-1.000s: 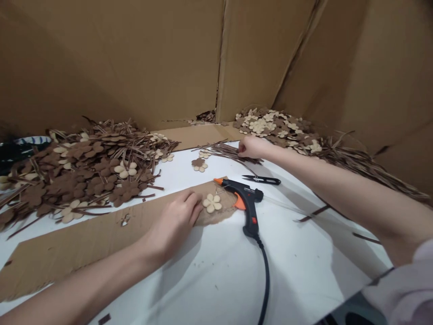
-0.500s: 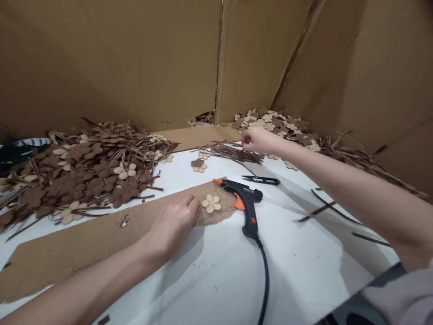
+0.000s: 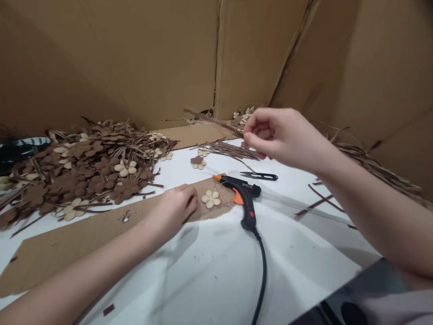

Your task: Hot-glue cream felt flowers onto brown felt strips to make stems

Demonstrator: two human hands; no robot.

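Right now, a thin brown strip point(image 3: 216, 121) hangs in the air beyond the glue gun point(image 3: 248, 194), blurred and slanting up toward the far left. Its near end is pinched between thumb and fingers of the right hand point(image 3: 282, 135), which is raised behind the gun and a little to its right.

Just left of the gun's orange trigger, a cream flower point(image 3: 211, 199) lies flat on a long cardboard piece point(image 3: 77, 230). The left hand point(image 3: 177, 203) rests on that cardboard farther left of the gun, beside the flower, its fingers curled inward; whether they enclose anything, I cannot tell.

The gun itself lies on its side, its orange nozzle pointing left over the cardboard's end, its black cord point(image 3: 262, 271) running from the handle toward the near edge. A clear glue stick point(image 3: 304, 210) extends from its back to the right. Just behind the gun are black snips point(image 3: 260, 176), and farther back a bundle of brown strips point(image 3: 233, 150).

Behind and left of the nozzle, a brown flower point(image 3: 196, 160) overlaps a cream one. Well left of the gun spreads a large heap of flowers and strips point(image 3: 84, 171). To its right, loose strips point(image 3: 318, 203) lie on the white tabletop point(image 3: 216, 289), with a pile of long strips point(image 3: 379, 167) beyond them. Cardboard walls point(image 3: 135, 58) stand behind everything.
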